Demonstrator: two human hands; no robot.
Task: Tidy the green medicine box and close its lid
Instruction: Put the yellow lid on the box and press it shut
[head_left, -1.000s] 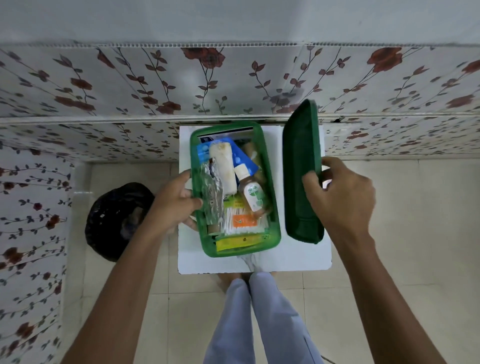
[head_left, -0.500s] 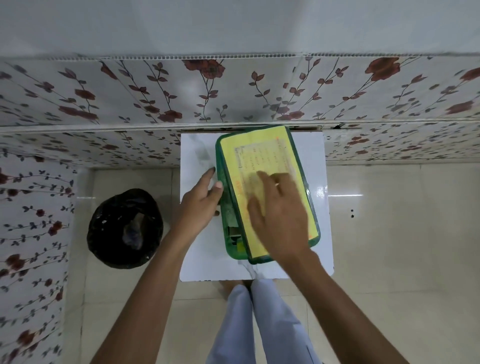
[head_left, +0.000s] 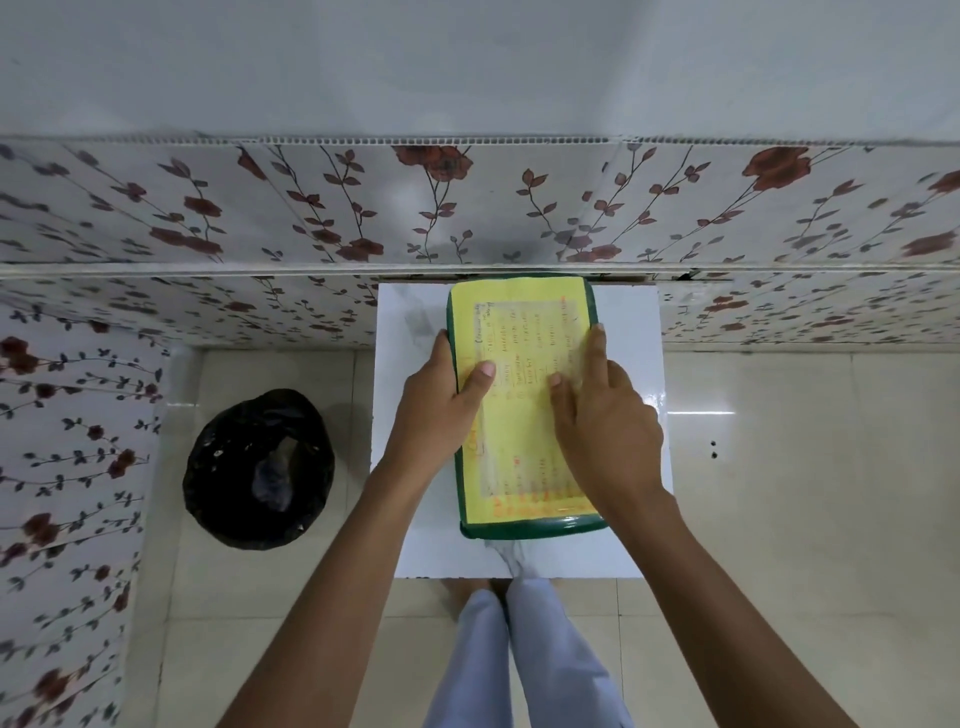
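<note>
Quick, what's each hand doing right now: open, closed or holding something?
Left hand: grips the lid edge, thumb on top.
Right hand: open, fingers pressing the lid.

Reaching forward with both bare arms, elbows spread wide. Clasping the left edge of the lid (head_left: 519, 312) with the left hand (head_left: 441, 410), thumb lying on top. Laying the right hand (head_left: 602, 415) flat on it, fingers straight.

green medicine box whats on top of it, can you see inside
Green lid with a yellow written sheet; left hand grips its edge, right hand presses flat on it. Contents are covered.
</note>
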